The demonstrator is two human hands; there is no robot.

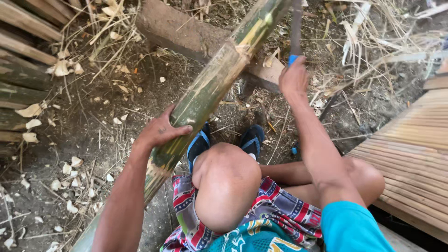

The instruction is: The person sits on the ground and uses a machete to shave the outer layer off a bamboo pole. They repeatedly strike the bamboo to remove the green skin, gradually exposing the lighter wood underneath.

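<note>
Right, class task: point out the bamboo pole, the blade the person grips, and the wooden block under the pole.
Bamboo pole (205, 91), head view, on its green middle section.
Blade (296, 28), head view, on the dark flat above the blue handle.
Wooden block (179, 30), head view, on its brown side.

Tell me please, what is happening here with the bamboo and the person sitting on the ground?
A seated person steadies a long green bamboo pole with the left hand, gripping it near the knee. The pole leans up across a thick brown log. The right hand is closed around a blue-handled dark blade, raised beside the pole's upper part. Pale wood chips lie scattered on the dirt, and a slatted bamboo platform stands to the right.
</note>
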